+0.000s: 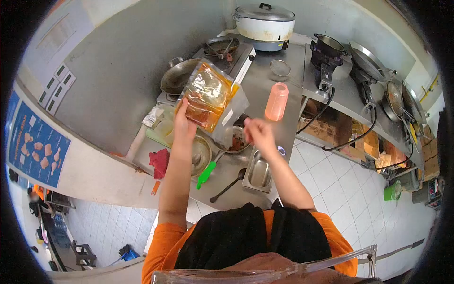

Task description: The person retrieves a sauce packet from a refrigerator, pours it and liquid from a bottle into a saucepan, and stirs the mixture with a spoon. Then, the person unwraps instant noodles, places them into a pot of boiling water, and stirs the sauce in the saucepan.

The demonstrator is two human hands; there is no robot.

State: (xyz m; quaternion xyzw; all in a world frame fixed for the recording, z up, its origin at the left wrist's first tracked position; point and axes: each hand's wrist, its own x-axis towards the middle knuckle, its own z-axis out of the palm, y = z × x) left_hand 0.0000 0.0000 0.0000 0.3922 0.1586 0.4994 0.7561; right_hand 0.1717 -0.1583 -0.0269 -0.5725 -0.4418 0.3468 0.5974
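My left hand [185,124] grips a clear plastic pouch [208,94] of orange-red, oily contents by its lower left side, holding it tilted above the counter. Close to the pouch's lower right corner is my right hand [259,136], its fingers curled into a pinch; whatever they hold, if anything, is too small to make out. Under the hands sits a pan [236,150] with reddish-brown food inside and a bright green handle [206,175]. The pouch partly hides the pan. A metal bowl [202,158] stands left of it.
A pink bottle [275,102], a steel container [259,171] and a black ladle [229,185] are on the counter [265,61]. Left lies a red cloth [159,163]. Behind are a wok [177,78], a strainer [280,68] and a large lidded cooker [265,28]. Burners [326,71] stand right.
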